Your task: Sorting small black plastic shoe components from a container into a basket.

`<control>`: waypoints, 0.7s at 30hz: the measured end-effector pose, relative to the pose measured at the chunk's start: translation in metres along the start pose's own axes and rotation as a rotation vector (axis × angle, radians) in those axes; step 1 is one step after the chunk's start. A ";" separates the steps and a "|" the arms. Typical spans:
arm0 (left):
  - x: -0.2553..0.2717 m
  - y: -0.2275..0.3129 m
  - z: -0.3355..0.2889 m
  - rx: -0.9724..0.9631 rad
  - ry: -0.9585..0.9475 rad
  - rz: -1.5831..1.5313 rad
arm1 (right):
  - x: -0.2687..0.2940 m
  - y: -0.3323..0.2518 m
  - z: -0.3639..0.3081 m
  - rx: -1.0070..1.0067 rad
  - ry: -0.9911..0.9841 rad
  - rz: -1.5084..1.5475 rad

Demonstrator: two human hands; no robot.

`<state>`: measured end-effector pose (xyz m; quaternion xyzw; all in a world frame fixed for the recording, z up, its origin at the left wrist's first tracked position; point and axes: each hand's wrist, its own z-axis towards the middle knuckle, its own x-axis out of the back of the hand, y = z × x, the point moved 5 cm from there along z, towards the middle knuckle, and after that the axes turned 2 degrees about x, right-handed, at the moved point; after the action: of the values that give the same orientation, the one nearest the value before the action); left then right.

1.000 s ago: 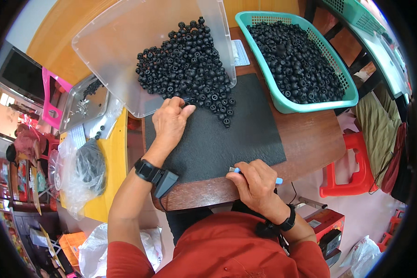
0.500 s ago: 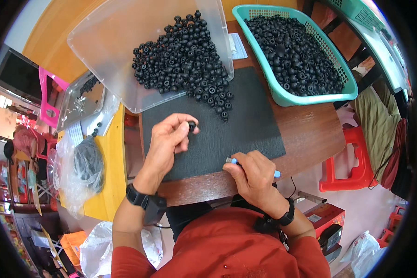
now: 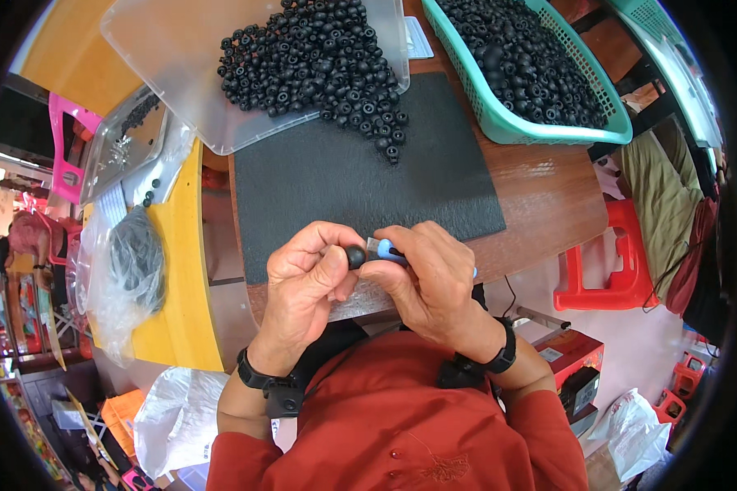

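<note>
My left hand (image 3: 303, 282) pinches a small round black part (image 3: 355, 256) between thumb and fingers, near the table's front edge. In my right hand (image 3: 434, 282) is a blue utility knife (image 3: 391, 250), its short blade (image 3: 373, 244) pointing left, right beside the black part. Whether the blade touches the part I cannot tell. Beyond my hands lies a dark mat (image 3: 344, 180). A heap of similar black parts with holes (image 3: 319, 74) spills onto it from a clear plastic bin (image 3: 172, 74) tipped on its side.
A green basket (image 3: 532, 133) full of black pieces stands at the far right. On the left, a yellow table (image 3: 184, 286) carries a plastic bag (image 3: 135, 254) and a clear tray (image 3: 127, 155). A red stool (image 3: 618, 270) is to the right, a white sack (image 3: 176, 417) at lower left.
My hands have come together close to my body; the knife blade is now beside the black part, which my left hand has turned. The view has shifted, so the table sits higher.
</note>
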<state>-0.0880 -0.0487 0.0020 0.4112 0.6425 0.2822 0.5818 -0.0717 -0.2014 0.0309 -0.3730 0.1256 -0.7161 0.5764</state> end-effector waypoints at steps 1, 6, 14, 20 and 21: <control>0.001 -0.001 -0.001 -0.011 -0.010 0.023 | 0.000 -0.002 0.000 0.006 -0.011 -0.003; -0.002 0.001 -0.006 -0.029 0.043 0.127 | -0.002 -0.004 -0.003 0.013 -0.004 -0.002; -0.003 0.000 -0.006 -0.078 0.032 0.207 | -0.004 -0.004 -0.007 0.052 0.008 -0.065; -0.001 -0.001 -0.008 -0.060 0.036 0.276 | -0.004 -0.003 -0.009 0.089 0.001 -0.130; -0.002 -0.001 -0.008 -0.058 0.037 0.275 | -0.004 -0.003 -0.009 0.099 0.002 -0.130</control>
<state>-0.0962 -0.0500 0.0030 0.4731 0.5821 0.3855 0.5373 -0.0801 -0.1991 0.0249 -0.3508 0.0662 -0.7578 0.5462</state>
